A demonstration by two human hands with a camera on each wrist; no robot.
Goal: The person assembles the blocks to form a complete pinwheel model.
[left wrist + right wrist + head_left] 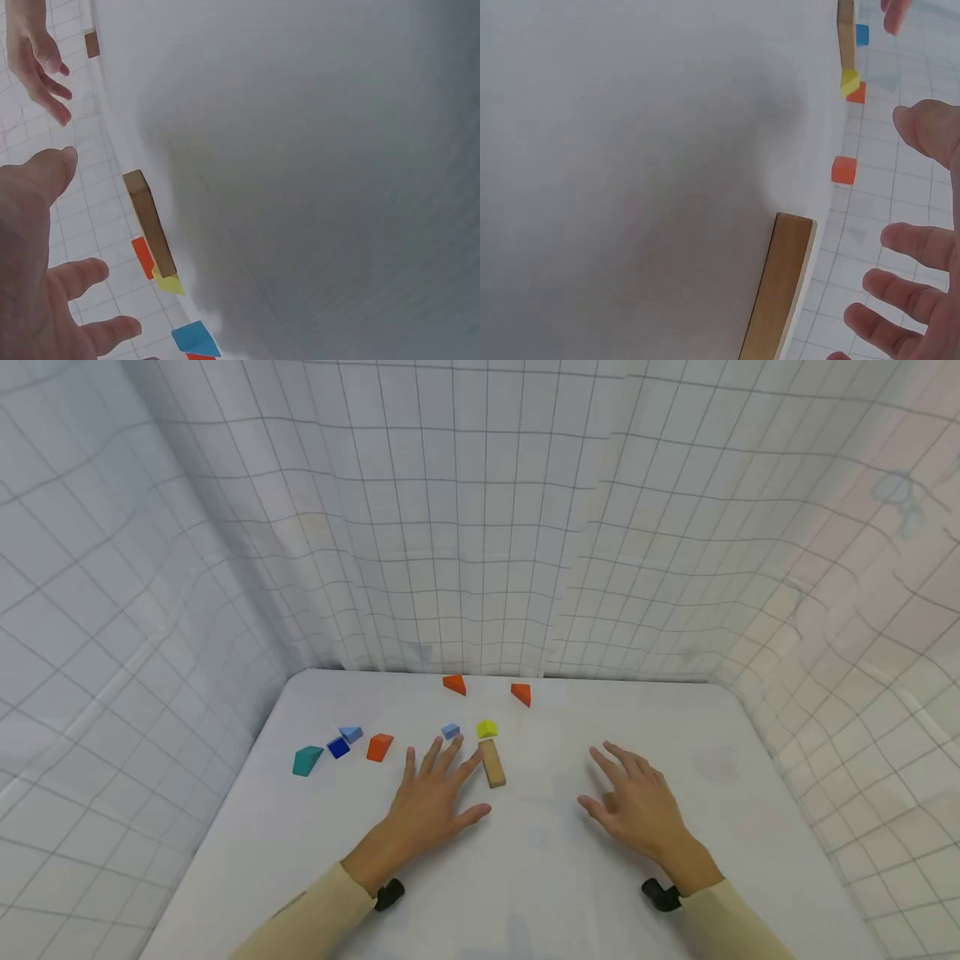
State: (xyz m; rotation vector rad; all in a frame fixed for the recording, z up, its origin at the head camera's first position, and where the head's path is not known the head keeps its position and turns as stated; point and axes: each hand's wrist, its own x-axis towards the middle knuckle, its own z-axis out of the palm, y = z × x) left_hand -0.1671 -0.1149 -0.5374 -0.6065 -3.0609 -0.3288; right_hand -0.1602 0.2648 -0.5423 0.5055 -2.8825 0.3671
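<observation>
My left hand (431,802) has its fingers spread, with nothing held in them. Its index fingertip appears beside the upper end of a wooden block (492,763) in the head view; the left wrist view shows that block (150,223) apart from the fingers. Just beyond the fingertips are a small light blue block (450,731) and a yellow block (487,728). My right hand (641,806), to the right, holds nothing, its fingers loosely bent. A second wooden block (780,289) shows near it in the right wrist view; the hand hides this block from the head camera.
Left on the white table (540,877) lie a teal block (307,761), a dark blue block (338,747), a light blue triangle (351,734) and an orange block (379,747). Two orange pieces, one left (455,684) and one right (522,693), lie near the back edge. Gridded white curtains (495,527) surround the table.
</observation>
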